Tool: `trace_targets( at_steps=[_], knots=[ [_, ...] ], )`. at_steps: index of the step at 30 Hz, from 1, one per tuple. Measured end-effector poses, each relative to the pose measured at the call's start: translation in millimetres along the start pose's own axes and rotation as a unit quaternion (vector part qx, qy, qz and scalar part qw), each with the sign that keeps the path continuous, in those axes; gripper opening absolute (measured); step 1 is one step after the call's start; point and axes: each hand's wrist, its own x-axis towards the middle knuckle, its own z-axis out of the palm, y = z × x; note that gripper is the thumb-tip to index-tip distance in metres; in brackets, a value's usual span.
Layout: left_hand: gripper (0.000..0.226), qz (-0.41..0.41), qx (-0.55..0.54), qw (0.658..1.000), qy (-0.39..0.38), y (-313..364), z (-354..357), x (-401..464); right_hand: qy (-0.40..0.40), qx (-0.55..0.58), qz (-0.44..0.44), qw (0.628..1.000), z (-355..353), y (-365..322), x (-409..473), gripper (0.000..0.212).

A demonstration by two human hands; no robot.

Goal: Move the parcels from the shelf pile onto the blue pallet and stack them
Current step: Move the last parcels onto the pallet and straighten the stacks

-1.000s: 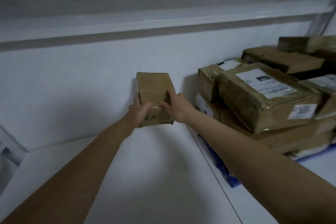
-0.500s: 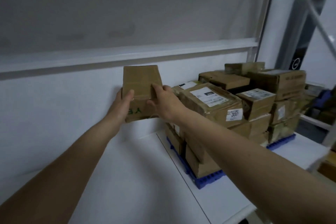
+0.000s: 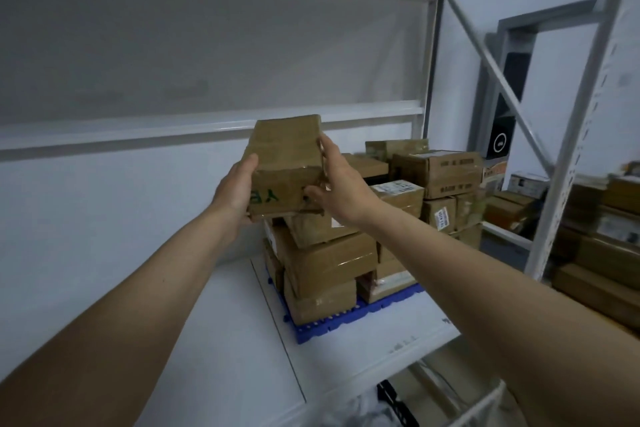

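Held parcel: a brown taped parcel (image 3: 284,163) with green lettering on its near face, held up in the air between both hands, tilted so that its top face leans away from the person.
Left hand: the left hand (image 3: 233,189) grips the parcel's left side, the palm flat against it, the thumb lying along the upper left edge and the fingers wrapped under the bottom corner.
Right hand: the right hand (image 3: 337,184) holds the parcel's right side; its fingers (image 3: 323,152) run up the right edge and its thumb presses on the near face beside the lettering.
Stack: directly below and to the right of both hands is the stack of parcels (image 3: 346,253), brown boxes piled several layers high, some with white labels. The held parcel hangs above the stack's near left corner; whether it touches the box under it cannot be told.
Blue pallet: the blue pallet (image 3: 346,321) lies under the stack, below the right hand, with its ribbed near edge showing.
Shelf: the white shelf (image 3: 207,340) carries the pallet and runs under both forearms.
Rack frame: a white upright with a diagonal brace (image 3: 502,80) stands to the right of the right hand.
More boxes: further brown boxes (image 3: 599,253) sit far right, beyond the upright.
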Motion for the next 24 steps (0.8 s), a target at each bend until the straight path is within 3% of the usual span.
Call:
trace_targets(
  at_steps=[4,9,12,16,24],
  knots=[
    [0.037,0.018,0.005,0.998,0.056,13,19,-22,-0.027,0.0,0.022,0.999,-30,9,-16,0.08],
    [0.049,0.028,-0.016,0.987,0.16,33,18,-32,0.016,-0.036,0.045,0.998,-67,19,-18,0.071],
    [0.054,-0.003,-0.012,0.985,0.171,32,16,-37,0.004,-0.061,0.058,0.996,-73,31,-23,0.063],
    [0.04,-0.024,-0.038,0.984,0.175,28,20,-37,-0.035,-0.07,0.062,0.995,-61,46,-27,0.046],
    [0.035,-0.023,-0.062,0.98,0.185,19,24,7,-0.072,-0.081,0.083,0.991,-47,87,-4,0.05]
  ],
)
